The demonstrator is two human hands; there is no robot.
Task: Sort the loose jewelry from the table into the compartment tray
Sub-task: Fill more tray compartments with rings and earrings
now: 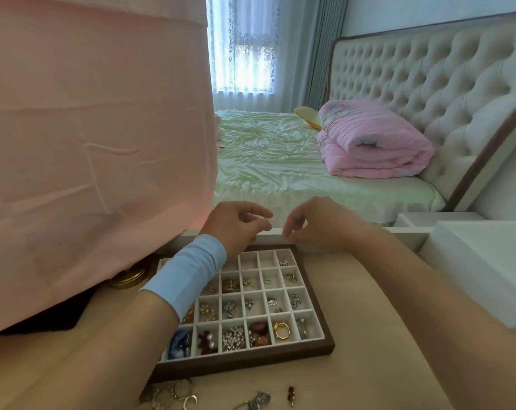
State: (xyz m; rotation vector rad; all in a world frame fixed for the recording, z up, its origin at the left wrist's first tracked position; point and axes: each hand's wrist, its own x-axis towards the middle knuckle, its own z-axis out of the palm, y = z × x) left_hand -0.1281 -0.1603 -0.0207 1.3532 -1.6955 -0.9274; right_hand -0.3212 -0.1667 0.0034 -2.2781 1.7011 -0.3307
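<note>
A dark-framed compartment tray [319, 309] with white cells lies on the pale table; many cells hold earrings, beads and rings. Above its far edge my left hand [236, 229] pinches a small silver piece [265, 221] between thumb and fingers. My right hand [319, 226] hovers just to the right of it, fingers curled downward, and I cannot tell whether it holds anything. Loose jewelry lies on the table in front of the tray: silver hoops [177, 395], a silver pendant [261, 399] and a small dark red earring [291, 395].
A large pink cloth [97, 149] hangs over the left of the table, with a gold round object [129, 278] under its hem. A white box [484, 270] stands at the right. A bed with a folded pink quilt [372, 140] lies beyond the table.
</note>
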